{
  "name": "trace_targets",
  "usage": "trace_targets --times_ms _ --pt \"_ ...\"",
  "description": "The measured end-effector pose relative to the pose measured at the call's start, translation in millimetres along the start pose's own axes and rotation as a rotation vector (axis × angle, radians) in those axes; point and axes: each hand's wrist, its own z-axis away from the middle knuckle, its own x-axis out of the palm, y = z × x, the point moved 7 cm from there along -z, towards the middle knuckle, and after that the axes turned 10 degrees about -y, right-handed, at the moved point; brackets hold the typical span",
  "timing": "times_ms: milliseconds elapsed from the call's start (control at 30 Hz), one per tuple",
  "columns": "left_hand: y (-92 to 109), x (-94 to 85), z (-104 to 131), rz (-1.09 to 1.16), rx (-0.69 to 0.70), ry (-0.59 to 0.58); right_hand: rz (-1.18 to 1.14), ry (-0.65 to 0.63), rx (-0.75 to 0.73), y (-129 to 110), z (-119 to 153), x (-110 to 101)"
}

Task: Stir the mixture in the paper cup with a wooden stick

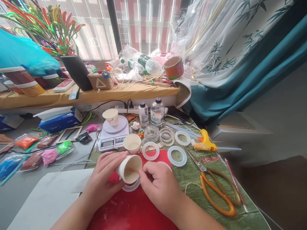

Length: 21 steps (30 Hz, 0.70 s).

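My left hand (105,177) is wrapped round a white paper cup (122,171), tilted so its mouth faces me and to the right. My right hand (159,185) pinches a thin wooden stick (134,170) whose far part reaches into the cup. Beneath the cup, a round ring mold (131,187) lies on the red mat (127,207), partly hidden by the cup and my fingers. Another ring mold (150,151) sits just beyond my hands, beside a second paper cup (132,143).
Behind stand a scale (114,137) bearing a paper cup (111,117), and two clear bottles (157,113). Right are more ring molds (177,156), a yellow glue gun (205,142) and orange-handled scissors (216,191). Bagged colored clay (49,156) lies left.
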Motion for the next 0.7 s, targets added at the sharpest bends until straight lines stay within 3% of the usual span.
trace_targets --times_ms 300,700 --pt "1 2.1 0 -0.026 0.005 -0.04 0.155 0.125 -0.068 -4 1 -19" --pt "1 3.8 1 0.02 0.018 -0.047 -0.095 -0.096 0.064 1 -2 0"
